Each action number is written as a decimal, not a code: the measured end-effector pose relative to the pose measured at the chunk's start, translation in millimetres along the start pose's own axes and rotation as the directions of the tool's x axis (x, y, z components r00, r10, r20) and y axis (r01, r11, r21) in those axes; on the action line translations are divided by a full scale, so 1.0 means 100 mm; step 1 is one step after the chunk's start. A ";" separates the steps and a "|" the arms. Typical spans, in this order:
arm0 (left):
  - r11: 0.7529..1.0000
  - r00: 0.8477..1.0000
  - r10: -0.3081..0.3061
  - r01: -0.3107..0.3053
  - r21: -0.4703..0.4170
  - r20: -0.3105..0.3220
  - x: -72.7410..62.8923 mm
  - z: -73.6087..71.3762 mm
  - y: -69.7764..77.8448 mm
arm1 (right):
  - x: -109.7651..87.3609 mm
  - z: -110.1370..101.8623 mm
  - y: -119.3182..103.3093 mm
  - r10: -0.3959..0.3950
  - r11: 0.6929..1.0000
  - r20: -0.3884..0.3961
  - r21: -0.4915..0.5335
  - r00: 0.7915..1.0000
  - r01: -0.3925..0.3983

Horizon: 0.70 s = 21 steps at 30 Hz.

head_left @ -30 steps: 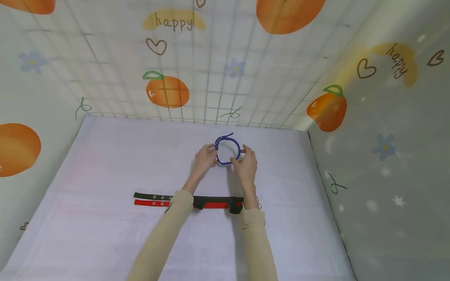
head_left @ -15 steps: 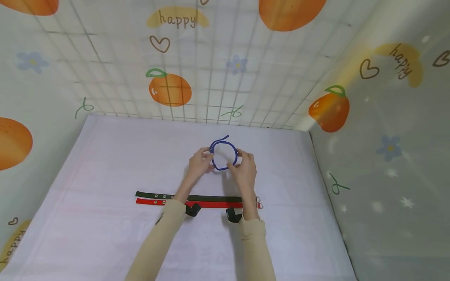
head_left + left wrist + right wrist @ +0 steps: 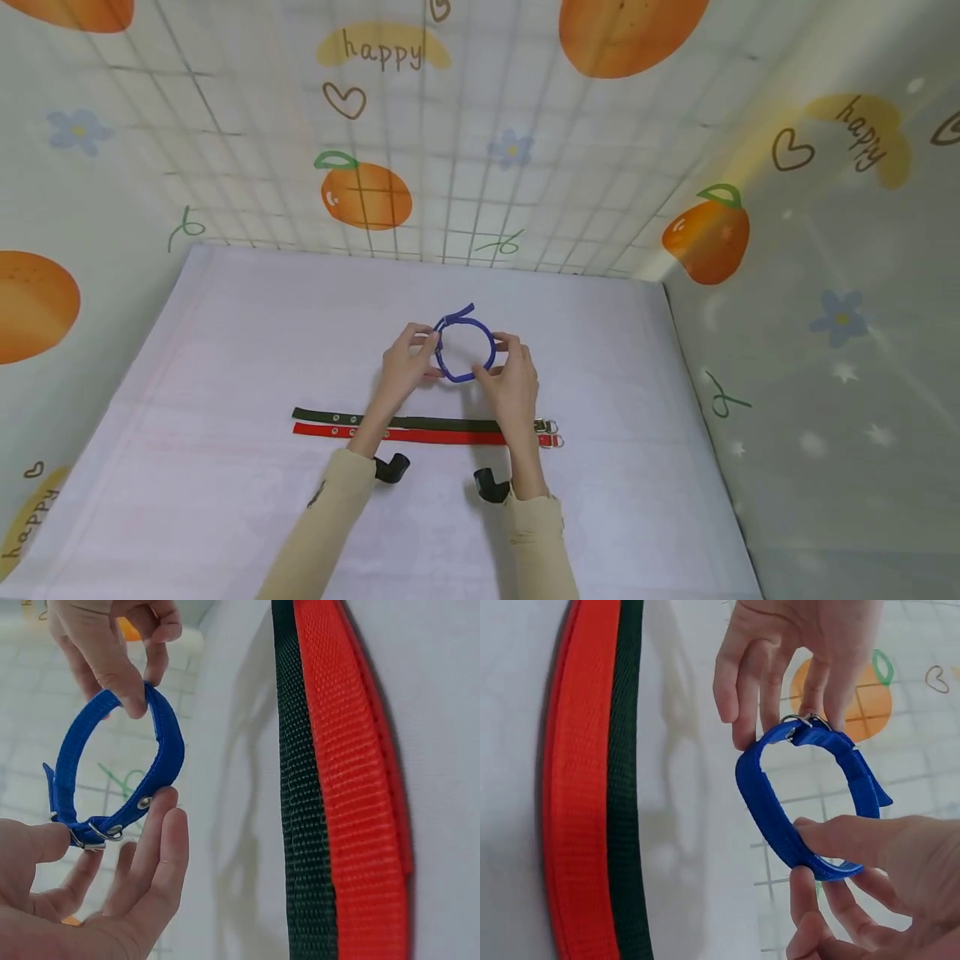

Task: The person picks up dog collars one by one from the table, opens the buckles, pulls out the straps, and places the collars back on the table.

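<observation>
A blue pet collar [image 3: 465, 320], buckled into a ring, is held up above the white table by both hands. My left hand [image 3: 405, 367] grips its left side; in the left wrist view the thumb [image 3: 46, 841] lies at the metal buckle [image 3: 88, 841], and fingertips touch the band by an eyelet. Across the ring, my right hand [image 3: 513, 387] pinches the plain band, its thumb [image 3: 840, 836] inside the loop. The strap's free tail [image 3: 883, 796] sticks out past the buckle. Below the wrists lie a dark green collar [image 3: 442, 423] and a red collar [image 3: 442, 437], straight and side by side.
Both flat collars have eyelets at the left and buckles with rings at the right. Black wrist-worn pieces [image 3: 392, 468] show under the sleeves. A white sheet covers the table [image 3: 240, 333]. Printed curtains [image 3: 420, 133] stand behind and at both sides.
Both hands have drawn the blue collar nearer the body and somewhat left, uncovering the buckle ends of the green and red collars. The grip on the ring looks the same.
</observation>
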<state>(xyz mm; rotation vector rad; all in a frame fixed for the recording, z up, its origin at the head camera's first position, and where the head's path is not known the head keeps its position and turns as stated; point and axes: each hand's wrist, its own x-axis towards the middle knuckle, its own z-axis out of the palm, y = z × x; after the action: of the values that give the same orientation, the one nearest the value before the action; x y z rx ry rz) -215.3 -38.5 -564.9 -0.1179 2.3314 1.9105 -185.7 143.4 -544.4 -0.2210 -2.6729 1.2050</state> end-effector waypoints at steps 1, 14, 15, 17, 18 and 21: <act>1.000 1.000 0.006 -0.006 -0.001 -0.001 -0.03 -0.02 0.00 | -0.02 0.00 -0.01 -0.001 1.000 0.002 0.003 1.000 0.001; 0.987 0.990 0.141 -0.141 0.072 0.012 -0.30 -0.12 -0.04 | -0.25 -0.05 -0.08 0.011 1.000 0.061 0.027 0.998 -0.013; 0.987 0.989 0.145 -0.146 0.065 0.018 -0.33 -0.13 -0.04 | -0.26 -0.05 -0.08 0.009 1.000 0.065 0.027 0.998 -0.010; 0.987 0.988 0.150 -0.152 0.055 0.025 -0.37 -0.14 -0.05 | -0.28 -0.06 -0.08 0.003 1.000 0.076 0.030 0.997 -0.005; 0.986 0.988 0.153 -0.154 0.060 0.026 -0.39 -0.14 -0.05 | -0.29 -0.06 -0.08 -0.001 1.000 0.083 0.027 0.997 -0.002; 0.977 0.984 0.178 -0.178 0.118 0.015 -0.46 -0.15 -0.05 | -0.31 -0.09 -0.07 -0.015 1.000 0.112 0.019 0.994 0.013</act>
<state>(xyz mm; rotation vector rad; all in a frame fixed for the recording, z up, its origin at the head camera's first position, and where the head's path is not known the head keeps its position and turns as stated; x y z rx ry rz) -170.1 -55.4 -560.2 0.1105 2.5226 1.8366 -153.5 138.3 -536.7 -0.1348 -2.7521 1.2733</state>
